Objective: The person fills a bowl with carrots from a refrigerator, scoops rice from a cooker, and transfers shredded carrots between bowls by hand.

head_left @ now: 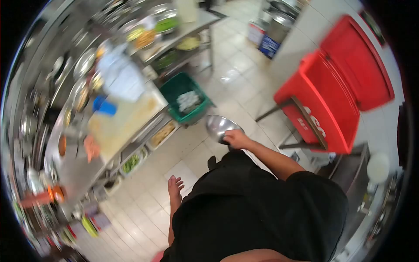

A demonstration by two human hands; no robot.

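A shiny metal bowl (pixel 217 125) hangs at my right side over the tiled floor, tilted so that its inside shows. My right hand (pixel 237 139) grips it by the rim. On the other side of my body, my left hand (pixel 175 186) is held away from everything, with nothing in it and its fingers loosely apart. A green bin (pixel 174 88) with crumpled whitish material inside stands close beyond the bowl, between it and the worktable.
To the right, a red ice chest (pixel 301 102) stands with its lid raised on a metal stand. A worktable at left bears a cutting board (pixel 131 120), a blue cup (pixel 104 105) and a pale cloth (pixel 121 72). Food trays sit beneath its edge, including chopped greens (pixel 131 163).
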